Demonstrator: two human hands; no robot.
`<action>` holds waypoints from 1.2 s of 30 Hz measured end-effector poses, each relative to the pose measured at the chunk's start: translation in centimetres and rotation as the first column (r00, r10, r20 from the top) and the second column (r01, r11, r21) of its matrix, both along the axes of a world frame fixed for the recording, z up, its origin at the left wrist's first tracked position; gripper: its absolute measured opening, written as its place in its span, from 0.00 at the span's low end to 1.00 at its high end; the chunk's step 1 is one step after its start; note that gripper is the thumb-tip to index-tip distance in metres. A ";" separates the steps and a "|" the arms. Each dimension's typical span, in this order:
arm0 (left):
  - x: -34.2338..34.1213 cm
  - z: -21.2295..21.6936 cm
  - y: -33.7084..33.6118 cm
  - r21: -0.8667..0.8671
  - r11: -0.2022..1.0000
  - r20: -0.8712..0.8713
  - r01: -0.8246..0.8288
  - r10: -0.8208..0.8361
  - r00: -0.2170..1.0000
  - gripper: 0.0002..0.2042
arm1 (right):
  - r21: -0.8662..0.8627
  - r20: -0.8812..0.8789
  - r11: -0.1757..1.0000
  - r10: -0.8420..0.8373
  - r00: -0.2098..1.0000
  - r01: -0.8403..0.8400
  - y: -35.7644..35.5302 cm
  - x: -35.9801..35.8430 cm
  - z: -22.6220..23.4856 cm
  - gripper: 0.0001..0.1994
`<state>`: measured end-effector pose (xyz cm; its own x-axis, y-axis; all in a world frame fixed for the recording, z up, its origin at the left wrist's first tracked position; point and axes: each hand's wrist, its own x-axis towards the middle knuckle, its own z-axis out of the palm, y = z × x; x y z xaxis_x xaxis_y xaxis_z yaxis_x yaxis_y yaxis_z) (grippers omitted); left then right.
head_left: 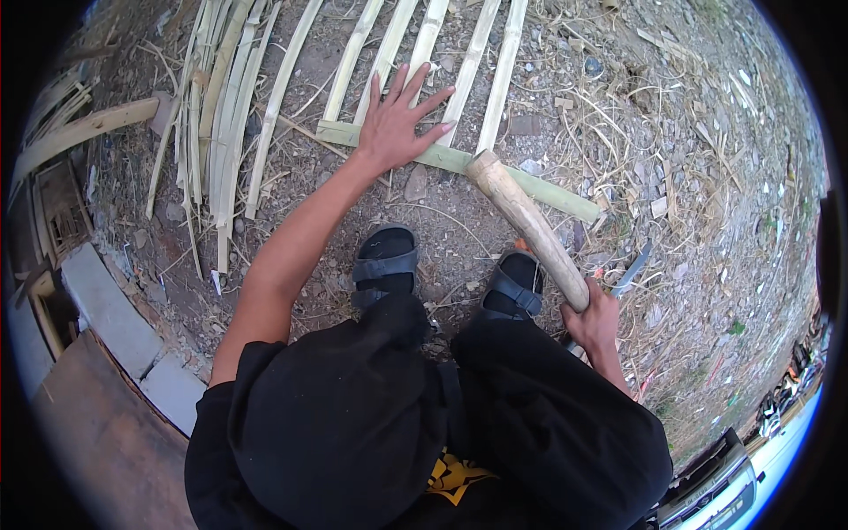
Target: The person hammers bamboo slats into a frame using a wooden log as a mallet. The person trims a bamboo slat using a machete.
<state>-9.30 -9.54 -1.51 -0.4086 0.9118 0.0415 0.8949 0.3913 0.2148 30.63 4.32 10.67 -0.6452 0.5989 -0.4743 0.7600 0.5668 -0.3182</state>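
Observation:
My left hand (395,131) lies with fingers spread across several pale split bamboo strips (475,72) and the flat bamboo crosspiece (549,194) under their near ends. The strips run side by side away from me. In my right hand (594,323) is a thick round wooden stick (528,219), gripped at its near end. Its far end overlaps the crosspiece in view, to the right of my left hand; whether they touch I cannot tell. A knife (632,270) shows its blade just beyond my right fist, partly hidden behind it.
Loose bamboo strips (231,115) are heaped at the left, near concrete blocks (110,305) and a brown board (106,424). My sandalled feet (386,265) stand just this side of the crosspiece. Shavings and stones litter the ground. Part of a vehicle (720,486) shows at the lower right.

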 end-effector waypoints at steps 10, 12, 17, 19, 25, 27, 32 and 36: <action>0.2 -0.4 -0.2 -0.028 1.000 -0.024 0.002 -0.003 1.000 0.28 | 0.038 -0.020 0.999 -0.009 1.000 0.010 0.5 1.4 -1.9 0.15; 0.4 -0.4 -0.9 -0.038 0.999 -0.010 -0.003 0.003 1.000 0.28 | 0.075 -0.080 0.996 -0.045 0.996 0.051 0.6 0.7 -0.3 0.17; 0.1 0.1 -0.1 -0.008 1.000 0.082 -0.018 0.019 0.996 0.29 | 0.066 -0.210 0.957 -0.264 0.941 0.283 1.3 -0.2 0.0 0.16; 0.2 0.4 0.2 0.058 0.998 0.100 -0.008 0.003 0.995 0.28 | 0.034 -0.248 0.935 -0.334 0.909 0.353 2.0 -1.1 0.3 0.16; -0.3 2.2 5.1 0.129 0.985 0.218 -0.119 0.089 0.972 0.21 | 0.058 -0.135 0.762 -0.634 0.761 0.645 5.8 -4.2 -0.1 0.20; -0.9 3.0 8.3 0.179 0.980 0.129 -0.087 0.064 0.989 0.23 | 0.170 -0.207 0.783 -0.566 0.798 0.599 7.6 -2.9 -2.9 0.23; -2.2 1.0 12.2 0.158 0.974 0.276 -0.164 0.115 0.954 0.27 | 0.379 -0.188 0.785 -0.453 0.872 0.490 9.1 -3.5 -5.8 0.25; -1.9 0.2 11.1 0.245 0.934 0.377 -0.259 0.154 0.913 0.30 | 0.558 -0.439 0.776 -0.025 0.898 0.294 7.9 -11.7 -1.5 0.20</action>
